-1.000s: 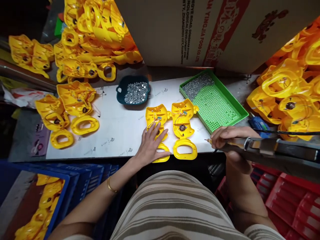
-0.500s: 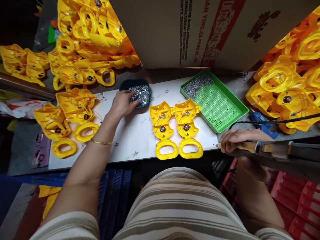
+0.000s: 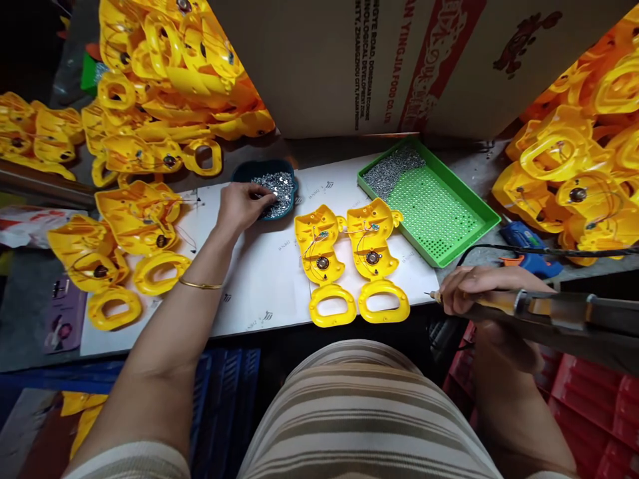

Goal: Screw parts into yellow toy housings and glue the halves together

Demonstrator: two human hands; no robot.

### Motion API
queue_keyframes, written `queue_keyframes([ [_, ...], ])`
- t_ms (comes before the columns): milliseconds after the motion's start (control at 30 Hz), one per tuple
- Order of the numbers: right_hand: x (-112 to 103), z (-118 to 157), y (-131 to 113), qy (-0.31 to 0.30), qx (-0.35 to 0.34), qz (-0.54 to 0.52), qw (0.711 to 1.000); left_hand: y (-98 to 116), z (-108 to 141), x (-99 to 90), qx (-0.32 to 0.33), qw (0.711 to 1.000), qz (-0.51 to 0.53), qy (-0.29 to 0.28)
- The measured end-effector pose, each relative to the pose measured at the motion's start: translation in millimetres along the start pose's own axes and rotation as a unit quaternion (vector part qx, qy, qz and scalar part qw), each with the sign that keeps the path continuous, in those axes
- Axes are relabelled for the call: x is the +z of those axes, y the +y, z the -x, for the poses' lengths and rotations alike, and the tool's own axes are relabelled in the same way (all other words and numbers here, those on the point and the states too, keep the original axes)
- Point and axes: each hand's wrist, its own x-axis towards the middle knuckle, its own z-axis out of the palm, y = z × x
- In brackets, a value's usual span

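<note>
My left hand (image 3: 243,205) reaches into a dark teal bowl (image 3: 249,169) of small shiny metal pieces (image 3: 280,189). Its thumb and fingers are pinched together; what they hold is too small to make out. In my right hand (image 3: 462,293) lies an electric screwdriver (image 3: 544,307), its thin bit pointing left past the board's front edge. Between the hands, two yellow plastic shells (image 3: 319,245) with wires and a round speaker lie side by side, hollow side up. Below each shell sits a yellow oval ring (image 3: 333,306).
A green tray (image 3: 449,249) holds small screws at its far left corner. A blue glue gun (image 3: 532,246) lies to its right. Yellow shells (image 3: 174,100) are piled left and right (image 3: 574,166). A large cardboard box (image 3: 349,80) stands behind.
My left hand's fingers have drawn together over the metal pieces in the bowl. My right hand still holds the screwdriver in nearly the same place. The view has shifted slightly.
</note>
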Motion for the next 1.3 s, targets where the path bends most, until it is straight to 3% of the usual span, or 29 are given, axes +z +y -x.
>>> queue_keyframes([
  [200,8,1,7,0.026,-0.028,-0.027,0.999,-1,0,2.6,-0.028,0.996,0.072,0.053],
  [333,8,-5,14,0.004,-0.051,-0.037,0.998,15,17,-0.5,0.013,0.992,0.089,0.092],
  [400,7,-11,18,-0.023,-0.075,-0.042,0.996,36,43,0.0,0.059,0.987,0.109,0.103],
  [567,22,-23,14,0.007,-0.080,-0.055,0.995,96,139,25.1,0.241,0.945,0.223,0.000],
  [633,34,-26,5,0.007,-0.079,-0.072,0.994,111,168,40.7,0.259,0.928,0.267,-0.023],
  [733,51,-27,-7,-0.005,-0.079,-0.101,0.992,121,191,59.1,0.227,0.923,0.307,-0.038],
  [867,57,-25,0,-0.015,-0.077,-0.094,0.992,118,196,67.6,0.216,0.924,0.312,-0.049],
  [1133,30,-20,57,-0.048,-0.092,-0.117,0.988,121,193,66.3,0.267,0.914,0.304,-0.027],
  [1300,33,-16,54,-0.024,-0.087,-0.086,0.992,123,191,66.7,0.296,0.916,0.270,-0.007],
])
